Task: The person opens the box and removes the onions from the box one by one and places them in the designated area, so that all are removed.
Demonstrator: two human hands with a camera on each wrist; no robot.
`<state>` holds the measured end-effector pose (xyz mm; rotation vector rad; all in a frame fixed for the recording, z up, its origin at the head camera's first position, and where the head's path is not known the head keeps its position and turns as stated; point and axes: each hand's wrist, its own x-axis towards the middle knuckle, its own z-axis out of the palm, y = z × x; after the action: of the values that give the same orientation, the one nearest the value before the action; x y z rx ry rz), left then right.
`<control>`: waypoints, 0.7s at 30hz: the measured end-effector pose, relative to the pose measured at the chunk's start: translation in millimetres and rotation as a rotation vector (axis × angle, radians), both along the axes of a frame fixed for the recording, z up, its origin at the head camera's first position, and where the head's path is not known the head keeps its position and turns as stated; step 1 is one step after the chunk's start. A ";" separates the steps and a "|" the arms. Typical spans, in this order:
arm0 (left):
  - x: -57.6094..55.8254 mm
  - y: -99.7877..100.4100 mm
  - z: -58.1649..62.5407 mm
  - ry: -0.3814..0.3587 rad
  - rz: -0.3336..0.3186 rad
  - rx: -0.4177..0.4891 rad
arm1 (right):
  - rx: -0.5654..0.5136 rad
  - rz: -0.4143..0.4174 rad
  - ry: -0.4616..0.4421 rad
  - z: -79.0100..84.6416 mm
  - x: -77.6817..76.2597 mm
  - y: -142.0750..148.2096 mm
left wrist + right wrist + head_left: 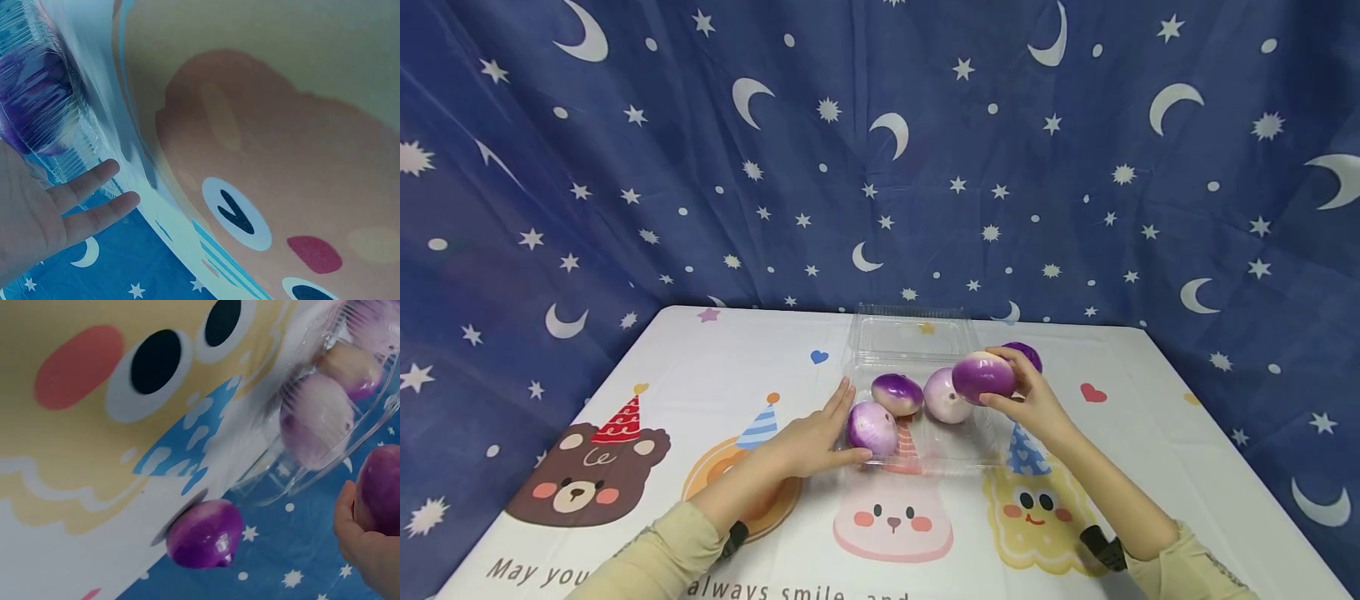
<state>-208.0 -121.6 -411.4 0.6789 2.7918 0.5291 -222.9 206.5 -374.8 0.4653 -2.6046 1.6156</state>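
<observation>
The person's left forearm (752,483) reaches forward and inward, the left hand (815,442) with straight fingers and thumb spread apart. The right forearm (1116,492) slants inward, the right hand (1036,407) curled in a grip.

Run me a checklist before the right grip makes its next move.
1. Held onion in right grip: ok, between thumb and fingers.
2. Lid open: ok, folded back.
3. Room in container: ok, near right part bare.
4. Left grip pressing firmly: cannot tell; it lies at the container's left side.
5. Loose onion in the container: not ok, outside, to the right.
</observation>
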 end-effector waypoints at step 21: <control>1.7 -0.9 0.6 0.001 -0.002 -0.002 | -0.205 -0.062 -0.123 -2.7 -9.2 39.9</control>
<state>-206.3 -122.6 -410.7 0.6820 2.7922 0.5261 -232.0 246.4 -377.5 0.2791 -2.4693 1.9209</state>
